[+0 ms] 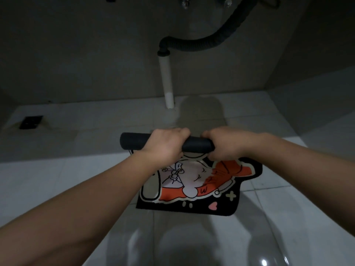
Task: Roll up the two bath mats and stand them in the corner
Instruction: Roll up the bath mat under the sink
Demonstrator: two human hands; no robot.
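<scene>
A black-edged bath mat [194, 181] with an orange and white cartoon print lies on the tiled floor. Its far end is rolled into a black tube [196, 145] lying crosswise. My left hand [165, 144] grips the tube left of its middle, fingers curled over the top. On the tube's right end, my right hand [222, 144] holds it the same way. The unrolled part of the mat stretches toward me from under the hands. I see no second mat in this view.
A white drain pipe [166, 81] rises from the floor just beyond the mat and joins a dark corrugated hose [207, 43] under a basin. A dark square floor drain [30, 122] sits at the far left. Grey walls close the back and right.
</scene>
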